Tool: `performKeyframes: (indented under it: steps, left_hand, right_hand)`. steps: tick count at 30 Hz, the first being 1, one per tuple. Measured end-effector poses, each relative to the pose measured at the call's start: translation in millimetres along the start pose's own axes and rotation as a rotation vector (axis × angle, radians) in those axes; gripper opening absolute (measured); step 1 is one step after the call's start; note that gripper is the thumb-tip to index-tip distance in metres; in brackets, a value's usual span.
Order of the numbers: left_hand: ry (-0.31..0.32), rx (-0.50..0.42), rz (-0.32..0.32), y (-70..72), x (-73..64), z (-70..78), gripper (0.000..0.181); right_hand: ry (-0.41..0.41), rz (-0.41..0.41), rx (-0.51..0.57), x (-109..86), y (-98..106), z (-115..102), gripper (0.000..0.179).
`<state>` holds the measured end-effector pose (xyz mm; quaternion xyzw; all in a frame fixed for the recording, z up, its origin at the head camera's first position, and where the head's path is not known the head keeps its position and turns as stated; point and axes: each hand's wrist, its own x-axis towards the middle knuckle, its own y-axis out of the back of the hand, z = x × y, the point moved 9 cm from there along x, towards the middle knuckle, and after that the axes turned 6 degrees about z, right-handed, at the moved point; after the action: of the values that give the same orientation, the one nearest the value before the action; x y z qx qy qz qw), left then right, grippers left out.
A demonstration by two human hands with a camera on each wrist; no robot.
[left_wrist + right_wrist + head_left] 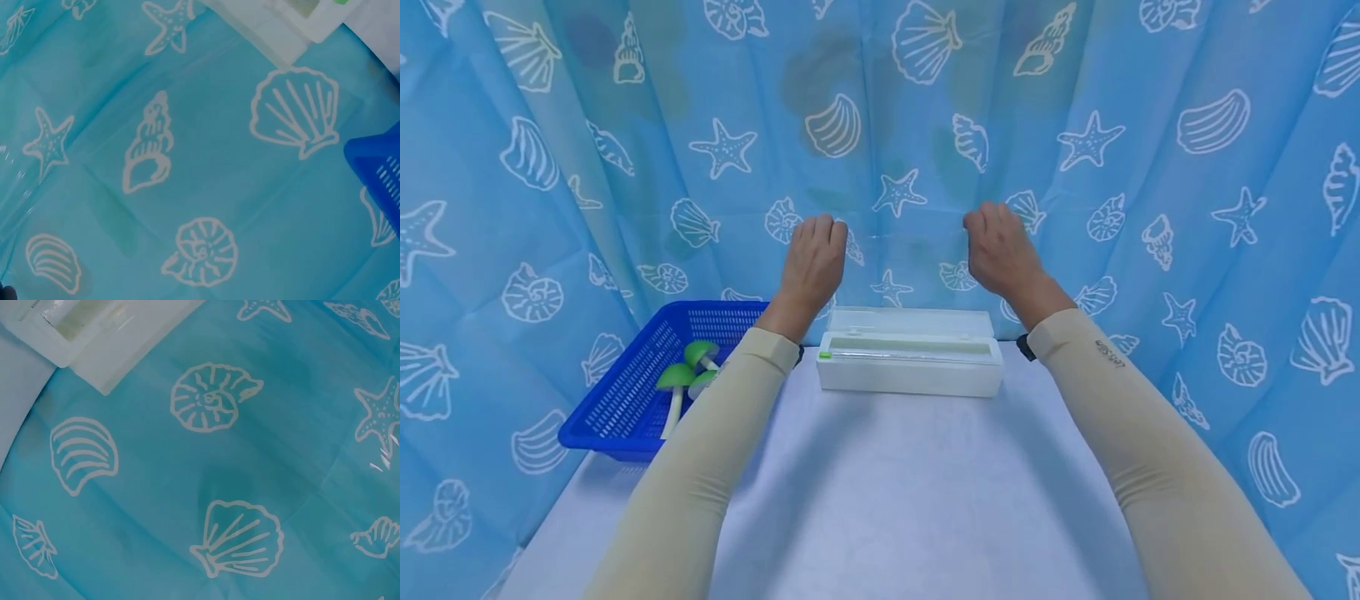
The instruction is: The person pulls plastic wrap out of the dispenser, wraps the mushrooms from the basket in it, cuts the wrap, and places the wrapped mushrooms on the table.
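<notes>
Hand, left (812, 260): raised, 11 o'clock of box (910, 377), fingers curled, pinching film (384, 457).
Hand, right (1003, 252): raised, 1 o'clock, likewise pinching.

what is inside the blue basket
At least three green-capped mushroom-shaped items lie in the blue basket. The left sleeve covers part of it, so anything behind that cannot be seen.

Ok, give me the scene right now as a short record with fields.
Left hand: raised, curled
Right hand: raised, curled
Between hands: faint shine, apparently clear film held by both
Box: white, on table, lid open
Basket: blue, left of box, holding green-capped mushrooms
Backdrop: blue curtain, white shell and starfish prints
</notes>
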<state>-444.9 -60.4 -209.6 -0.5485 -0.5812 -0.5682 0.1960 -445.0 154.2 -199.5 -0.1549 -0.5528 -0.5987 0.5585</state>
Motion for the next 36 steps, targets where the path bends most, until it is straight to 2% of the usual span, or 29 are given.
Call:
performKeyframes:
  steps: [7, 16, 24, 31, 36]
  left_hand:
    - [-0.013, -0.008, 0.044, 8.0, 7.0, 1.3, 0.013]
    - [-0.046, -0.016, 0.15, 25.0, 18.1, 1.8, 0.015]
    - [-0.035, -0.002, 0.159, 32.6, 23.6, -4.0, 0.016]
    - [-0.048, 0.015, 0.168, 37.0, 23.9, -3.9, 0.016]
    - [-0.052, 0.001, 0.187, 42.8, 29.3, -2.4, 0.016]
  right_hand:
    - [0.006, 0.031, 0.011, 8.4, 6.6, 2.3, 0.017]
    - [-0.002, 0.098, 0.031, 17.1, 18.5, 10.6, 0.019]
    - [0.016, 0.169, 0.057, 23.8, 28.5, 11.2, 0.015]
    - [0.011, 0.155, 0.055, 25.7, 31.4, 9.5, 0.016]
    - [0.007, 0.167, 0.06, 28.1, 38.7, 11.7, 0.015]
